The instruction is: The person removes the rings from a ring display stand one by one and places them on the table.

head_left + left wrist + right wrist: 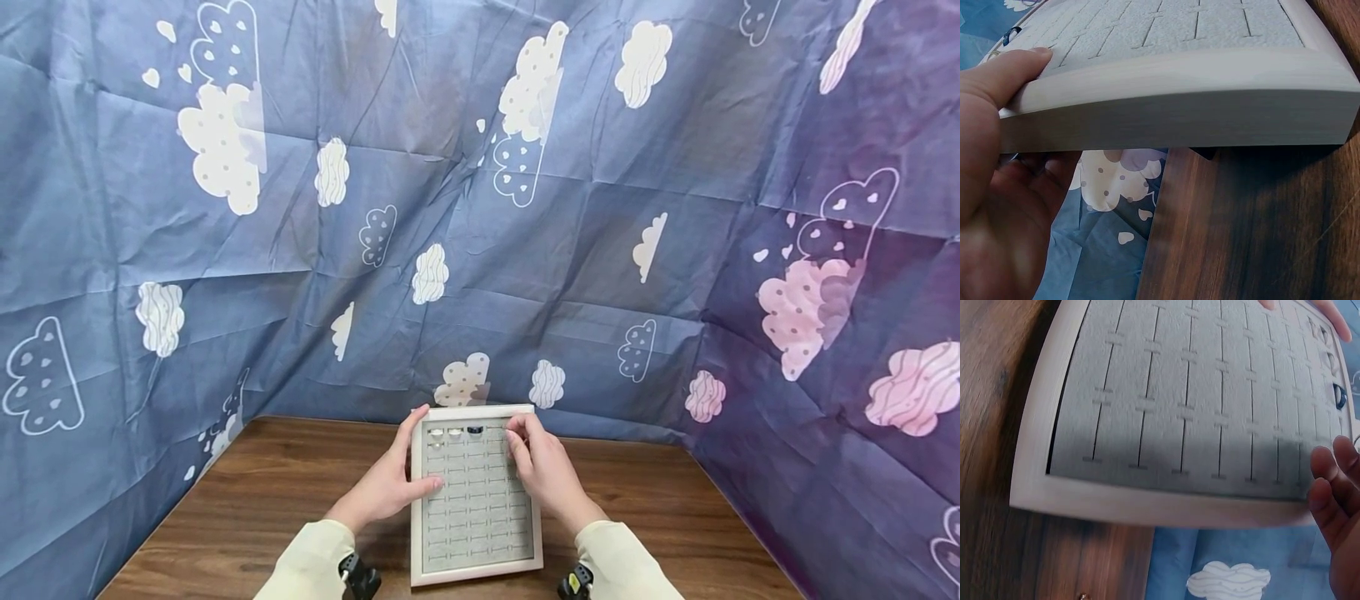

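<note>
A pale-framed ring display tray [477, 577] with grey slotted padding stands tilted, its far end raised. My left hand [390, 483] grips its left side, the thumb on top and the fingers underneath. Two pale rings [446, 432] and a dark ring [475, 431] sit in the far row. Below the first of them is another small ring [437, 445]. At the far right end of that row, my right hand [551, 475] pinches a small ring, mostly hidden by the fingertips. A thin curve of it shows beside those fingers [1321, 494] in the right wrist view.
The tray stands on a brown wooden table [637, 517]. Behind and on both sides hangs a blue cloth [570, 275] printed with clouds. A small black piece [1204, 152] shows under the tray. Dark wrist devices [360, 577] sit at both cream sleeves.
</note>
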Demonstrator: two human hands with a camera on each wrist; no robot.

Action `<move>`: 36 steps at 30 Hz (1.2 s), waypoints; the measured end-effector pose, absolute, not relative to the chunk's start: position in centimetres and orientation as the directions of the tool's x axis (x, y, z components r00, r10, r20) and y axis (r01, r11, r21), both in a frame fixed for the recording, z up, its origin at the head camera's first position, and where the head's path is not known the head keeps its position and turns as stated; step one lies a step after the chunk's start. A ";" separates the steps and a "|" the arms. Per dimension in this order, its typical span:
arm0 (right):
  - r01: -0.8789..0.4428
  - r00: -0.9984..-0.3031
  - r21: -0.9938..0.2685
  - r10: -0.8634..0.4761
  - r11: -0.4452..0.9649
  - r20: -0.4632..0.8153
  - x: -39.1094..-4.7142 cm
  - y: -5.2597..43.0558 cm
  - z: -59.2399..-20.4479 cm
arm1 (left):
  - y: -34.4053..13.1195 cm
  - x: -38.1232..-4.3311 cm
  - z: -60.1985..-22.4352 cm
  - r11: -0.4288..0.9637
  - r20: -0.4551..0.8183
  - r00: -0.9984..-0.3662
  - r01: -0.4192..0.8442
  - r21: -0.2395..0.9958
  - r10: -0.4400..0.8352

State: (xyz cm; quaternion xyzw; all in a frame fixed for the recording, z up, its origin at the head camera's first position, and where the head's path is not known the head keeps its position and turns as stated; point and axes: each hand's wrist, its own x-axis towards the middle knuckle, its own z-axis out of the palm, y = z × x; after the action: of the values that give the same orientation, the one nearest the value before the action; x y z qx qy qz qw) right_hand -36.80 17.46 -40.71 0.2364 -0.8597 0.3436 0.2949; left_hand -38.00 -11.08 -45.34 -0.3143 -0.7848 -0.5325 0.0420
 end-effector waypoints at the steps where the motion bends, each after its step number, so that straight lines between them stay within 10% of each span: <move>1: -0.607 -0.713 -0.451 -0.196 0.654 0.674 -36.8 17.7 -40.8 | -11.1 -38.0 -45.4 0.235 0.399 -0.799 0.537 0.810 0.449; 36: -0.254 -0.856 -0.508 0.053 0.823 0.514 -38.5 28.1 -44.4 | -11.1 -38.1 -45.4 0.242 0.407 -0.795 0.547 0.801 0.450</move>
State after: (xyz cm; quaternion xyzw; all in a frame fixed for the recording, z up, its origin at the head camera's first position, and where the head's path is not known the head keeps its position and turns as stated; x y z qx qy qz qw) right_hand -38.52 28.10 -44.36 0.0545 -0.9179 0.2923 0.2628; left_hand -38.13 -11.14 -45.37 -0.3171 -0.7866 -0.5278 0.0460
